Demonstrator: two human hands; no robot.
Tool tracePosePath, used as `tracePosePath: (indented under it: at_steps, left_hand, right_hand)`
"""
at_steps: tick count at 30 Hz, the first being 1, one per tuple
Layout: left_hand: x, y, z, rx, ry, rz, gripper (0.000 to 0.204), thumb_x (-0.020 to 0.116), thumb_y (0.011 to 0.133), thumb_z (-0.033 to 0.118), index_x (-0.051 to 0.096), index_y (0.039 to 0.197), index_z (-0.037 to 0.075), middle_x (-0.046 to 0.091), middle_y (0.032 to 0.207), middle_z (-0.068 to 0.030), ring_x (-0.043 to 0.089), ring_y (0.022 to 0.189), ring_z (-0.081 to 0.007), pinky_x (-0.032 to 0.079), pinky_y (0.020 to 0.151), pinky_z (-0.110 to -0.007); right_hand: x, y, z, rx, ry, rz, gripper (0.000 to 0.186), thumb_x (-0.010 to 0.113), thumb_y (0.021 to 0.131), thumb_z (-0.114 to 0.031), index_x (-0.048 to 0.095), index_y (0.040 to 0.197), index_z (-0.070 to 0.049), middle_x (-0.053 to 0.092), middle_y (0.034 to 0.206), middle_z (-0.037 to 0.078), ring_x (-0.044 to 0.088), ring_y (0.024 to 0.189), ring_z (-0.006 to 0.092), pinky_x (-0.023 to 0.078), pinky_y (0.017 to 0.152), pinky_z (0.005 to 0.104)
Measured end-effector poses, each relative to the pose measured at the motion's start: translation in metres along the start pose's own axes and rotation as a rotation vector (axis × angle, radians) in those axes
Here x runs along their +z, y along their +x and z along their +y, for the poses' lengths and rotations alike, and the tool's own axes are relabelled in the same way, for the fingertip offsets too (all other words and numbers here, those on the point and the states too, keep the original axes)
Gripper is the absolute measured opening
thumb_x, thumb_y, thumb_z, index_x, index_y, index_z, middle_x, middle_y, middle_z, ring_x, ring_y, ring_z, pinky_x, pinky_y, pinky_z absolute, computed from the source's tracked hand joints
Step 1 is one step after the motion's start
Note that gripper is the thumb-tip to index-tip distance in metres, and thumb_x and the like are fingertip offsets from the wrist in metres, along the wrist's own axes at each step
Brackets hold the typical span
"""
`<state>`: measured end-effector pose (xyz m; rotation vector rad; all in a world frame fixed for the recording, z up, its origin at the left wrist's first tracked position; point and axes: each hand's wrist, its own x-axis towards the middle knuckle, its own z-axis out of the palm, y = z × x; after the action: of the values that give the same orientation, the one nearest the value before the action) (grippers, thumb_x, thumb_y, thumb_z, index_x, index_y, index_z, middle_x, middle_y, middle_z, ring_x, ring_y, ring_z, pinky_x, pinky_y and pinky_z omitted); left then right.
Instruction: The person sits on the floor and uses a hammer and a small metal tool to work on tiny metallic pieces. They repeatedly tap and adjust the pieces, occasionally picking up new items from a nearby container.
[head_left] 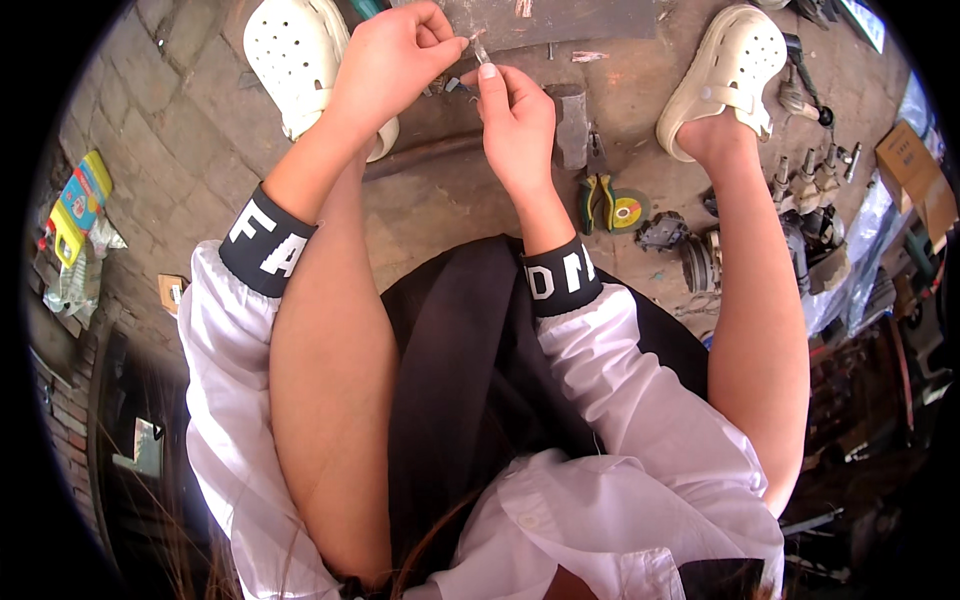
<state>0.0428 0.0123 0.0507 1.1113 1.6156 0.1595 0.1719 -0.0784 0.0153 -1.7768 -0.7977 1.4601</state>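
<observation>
Bare dirt ground lies under a small thin piece, pinched between both hands above the person's knees. Left hand and right hand have fingers closed on it. Pliers and a grinding disc lie just right, white clogs beyond.

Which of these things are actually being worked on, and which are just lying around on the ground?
In use:
left hand and right hand, both pinching a small thin piece between the fingertips.

Lying about:
pliers
yellow-centred grinding disc
grey metal block
metal fittings
cardboard box
colourful packet
</observation>
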Motion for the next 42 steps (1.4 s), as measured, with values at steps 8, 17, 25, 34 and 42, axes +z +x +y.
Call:
tracePosePath:
  at_steps: [8, 17, 25, 34, 42]
  left_hand:
    - [0.002, 0.0, 0.006, 0.031, 0.133, 0.04, 0.015, 0.071, 0.082, 0.012, 0.063, 0.074, 0.004, 0.063, 0.057, -0.0062, 0.061, 0.048, -0.0139, 0.047, 0.046, -0.029]
    - [-0.001, 0.003, 0.013, -0.038, 0.164, 0.008, 0.016, 0.069, 0.079, 0.013, 0.063, 0.069, 0.003, 0.065, 0.057, -0.0075, 0.063, 0.048, -0.015, 0.048, 0.046, -0.03]
    - [-0.004, 0.003, 0.018, -0.081, 0.086, -0.024, 0.016, 0.07, 0.08, 0.013, 0.063, 0.069, 0.003, 0.064, 0.056, -0.0072, 0.063, 0.049, -0.0143, 0.049, 0.047, -0.029]
    - [-0.005, 0.003, 0.011, -0.013, 0.07, -0.029, 0.016, 0.07, 0.081, 0.012, 0.062, 0.069, 0.003, 0.064, 0.056, -0.0076, 0.064, 0.049, -0.0148, 0.049, 0.047, -0.03]
    - [-0.006, -0.002, 0.015, 0.007, 0.074, -0.014, 0.018, 0.071, 0.082, 0.014, 0.062, 0.07, 0.003, 0.066, 0.059, -0.0078, 0.064, 0.05, -0.0154, 0.05, 0.049, -0.029]
  right_hand:
    - [0.001, 0.001, -0.004, -0.059, -0.195, 0.056, 0.026, 0.061, 0.096, -0.023, 0.07, 0.089, 0.0, 0.057, 0.059, 0.01, 0.051, 0.052, 0.0183, 0.043, 0.054, 0.0337]
    - [0.015, -0.007, -0.013, -0.036, -0.357, 0.217, 0.026, 0.062, 0.095, -0.024, 0.069, 0.091, 0.001, 0.06, 0.062, 0.018, 0.056, 0.055, 0.0351, 0.045, 0.057, 0.0418]
    - [0.021, 0.005, -0.013, -0.108, -0.304, 0.311, 0.027, 0.062, 0.095, -0.024, 0.068, 0.089, 0.002, 0.058, 0.062, 0.019, 0.055, 0.054, 0.0346, 0.044, 0.056, 0.0412]
    - [0.005, -0.007, -0.013, -0.133, -0.355, 0.17, 0.025, 0.058, 0.098, -0.023, 0.062, 0.092, 0.001, 0.06, 0.066, 0.018, 0.058, 0.059, 0.0322, 0.046, 0.059, 0.0407]
    - [-0.009, 0.006, -0.01, -0.221, -0.538, 0.066, 0.027, 0.046, 0.103, -0.027, 0.055, 0.093, -0.004, 0.064, 0.074, 0.017, 0.061, 0.069, 0.0389, 0.047, 0.062, 0.0456]
